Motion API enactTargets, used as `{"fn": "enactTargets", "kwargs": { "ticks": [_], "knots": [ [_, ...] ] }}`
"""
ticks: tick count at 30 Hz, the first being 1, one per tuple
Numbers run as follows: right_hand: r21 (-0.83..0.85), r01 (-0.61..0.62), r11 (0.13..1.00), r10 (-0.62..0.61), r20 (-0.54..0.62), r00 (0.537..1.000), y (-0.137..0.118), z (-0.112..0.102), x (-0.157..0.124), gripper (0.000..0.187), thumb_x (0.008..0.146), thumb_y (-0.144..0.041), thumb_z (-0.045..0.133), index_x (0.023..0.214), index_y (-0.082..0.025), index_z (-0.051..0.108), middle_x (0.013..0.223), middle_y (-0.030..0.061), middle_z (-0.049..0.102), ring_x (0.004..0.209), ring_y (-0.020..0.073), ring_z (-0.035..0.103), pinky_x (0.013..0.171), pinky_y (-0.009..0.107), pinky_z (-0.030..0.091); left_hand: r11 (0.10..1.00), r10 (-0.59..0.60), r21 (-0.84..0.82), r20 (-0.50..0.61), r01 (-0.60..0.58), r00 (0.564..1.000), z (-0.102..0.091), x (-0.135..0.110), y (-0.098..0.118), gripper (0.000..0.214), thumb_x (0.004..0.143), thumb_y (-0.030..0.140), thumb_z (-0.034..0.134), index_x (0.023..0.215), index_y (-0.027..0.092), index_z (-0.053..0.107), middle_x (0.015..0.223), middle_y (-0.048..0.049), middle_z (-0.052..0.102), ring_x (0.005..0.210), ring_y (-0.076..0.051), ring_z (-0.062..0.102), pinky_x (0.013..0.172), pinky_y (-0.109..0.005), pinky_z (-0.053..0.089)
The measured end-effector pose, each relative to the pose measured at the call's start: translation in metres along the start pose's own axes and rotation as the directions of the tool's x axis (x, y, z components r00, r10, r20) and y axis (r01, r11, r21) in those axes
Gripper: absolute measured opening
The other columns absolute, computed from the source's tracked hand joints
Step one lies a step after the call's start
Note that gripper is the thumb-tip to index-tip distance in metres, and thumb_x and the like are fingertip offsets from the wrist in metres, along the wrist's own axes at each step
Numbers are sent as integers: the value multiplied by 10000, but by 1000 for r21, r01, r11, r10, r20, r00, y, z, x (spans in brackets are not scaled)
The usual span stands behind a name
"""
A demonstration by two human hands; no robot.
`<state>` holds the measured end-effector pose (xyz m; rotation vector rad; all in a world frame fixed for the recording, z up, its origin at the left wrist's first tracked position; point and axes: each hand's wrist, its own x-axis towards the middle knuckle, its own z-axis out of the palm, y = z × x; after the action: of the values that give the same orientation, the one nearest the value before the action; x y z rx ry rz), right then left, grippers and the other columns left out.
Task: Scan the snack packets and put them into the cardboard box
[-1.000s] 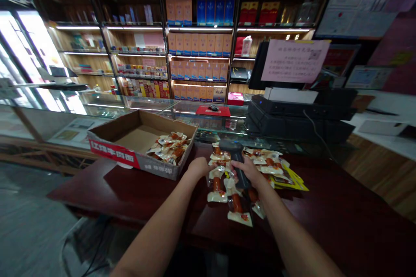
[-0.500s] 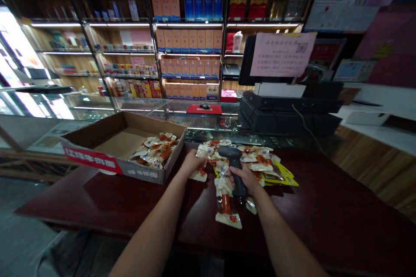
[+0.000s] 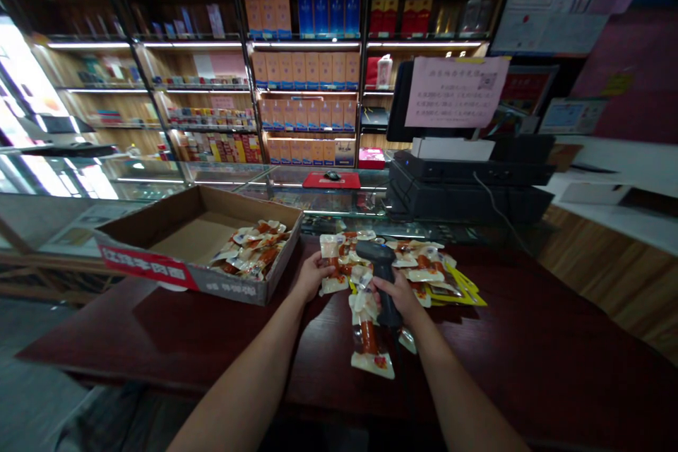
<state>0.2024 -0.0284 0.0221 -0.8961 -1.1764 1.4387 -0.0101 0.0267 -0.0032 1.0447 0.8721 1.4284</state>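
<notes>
My left hand (image 3: 313,275) is closed on the edge of a vacuum-packed sausage (image 3: 332,265), which has a clear and white wrapper around reddish-brown meat. In my right hand (image 3: 395,294) is a dark handheld barcode scanner (image 3: 380,261), gripped by its handle, with its head turned toward the left. Beneath and beside the scanner lie several more of the packets, a large one (image 3: 369,335) nearest to me. Others form a pile (image 3: 421,258) behind the right hand, with yellow-edged packets (image 3: 460,286) at its right side. The scanner covers part of the pile.
A shallow cardboard box (image 3: 177,279) with similar packets in its right corner stands left on the dark red table (image 3: 212,335). Behind are a glass counter with a mouse on a red pad (image 3: 331,180) and a monitor (image 3: 402,102) bearing a pink paper. Stocked shelves line the wall.
My left hand has turned the sausage packet more upright, and its front now shows more fully. The scanner stays in my right hand, almost unmoved.
</notes>
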Motion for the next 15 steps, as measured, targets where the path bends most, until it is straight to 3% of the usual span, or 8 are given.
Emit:
{"fn": "enactTargets", "kwargs": {
  "ticks": [10,15],
  "knots": [
    [15,-17,1000,17,24,1000,4,2,1,408,605,-399,742,867,-167,531,529,-50,562,355,86,484,333,215,421,995,16,96,68,-23,998,-2,-1,4,465,501,200,777,934,115,631,812,-54,700,732,-220,655,673,-312,502],
    [-2,-28,1000,28,21,999,2,2,0,369,598,-408,749,760,-169,520,513,-49,558,359,80,481,349,217,426,998,17,58,70,-21,997,0,-3,4,438,497,187,773,905,116,631,783,-51,699,677,-201,648,652,-311,506]
  ]
}}
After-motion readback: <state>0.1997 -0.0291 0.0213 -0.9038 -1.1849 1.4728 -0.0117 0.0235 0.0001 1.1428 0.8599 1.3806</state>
